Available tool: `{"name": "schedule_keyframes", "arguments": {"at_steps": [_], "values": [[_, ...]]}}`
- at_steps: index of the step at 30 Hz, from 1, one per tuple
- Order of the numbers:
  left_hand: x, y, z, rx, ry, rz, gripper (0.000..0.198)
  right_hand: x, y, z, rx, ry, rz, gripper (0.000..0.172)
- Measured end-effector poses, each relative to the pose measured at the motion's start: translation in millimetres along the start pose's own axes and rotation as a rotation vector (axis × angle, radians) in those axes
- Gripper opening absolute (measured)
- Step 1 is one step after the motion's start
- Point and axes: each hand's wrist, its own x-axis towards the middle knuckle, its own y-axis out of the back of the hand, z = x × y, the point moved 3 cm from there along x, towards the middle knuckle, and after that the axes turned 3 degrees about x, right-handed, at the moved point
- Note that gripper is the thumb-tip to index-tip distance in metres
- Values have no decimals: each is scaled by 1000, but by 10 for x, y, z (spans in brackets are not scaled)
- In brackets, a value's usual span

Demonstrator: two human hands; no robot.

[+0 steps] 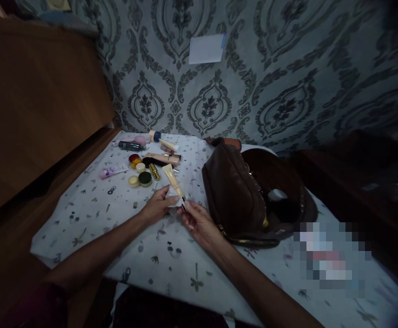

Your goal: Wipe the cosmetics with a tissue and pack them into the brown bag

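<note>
A cream-coloured cosmetic tube (173,180) with a dark cap end lies slanted over the white patterned tablecloth (123,237). My left hand (158,206) is closed around the tube's lower part together with a white wipe (173,201). My right hand (199,223) pinches the dark cap end of the same tube. Both hands meet just left of an open brown leather bag (240,191).
Several cosmetics lie behind the hands: small jars (145,178), a pink tube (112,171), a dark bottle (131,146), a beige tube (166,158). A wooden cabinet (31,105) stands at left. Patterned wallpaper is behind, and a blurred patch at right.
</note>
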Motion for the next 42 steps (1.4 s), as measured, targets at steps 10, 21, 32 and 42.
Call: {"name": "schedule_keyframes", "arguments": {"at_steps": [10,21,32,42], "values": [[-20,-17,19,20,15,83,44,-32,69,-55,-476,366,85,33],[46,193,166,-138,-32,373,36,-192,1,-170,-1077,678,119,8],[-31,60,112,-45,68,165,41,-116,-2,-24,-820,403,-58,32],[-95,-15,15,244,64,-117,39,0,69,15,-620,229,57,47]]}}
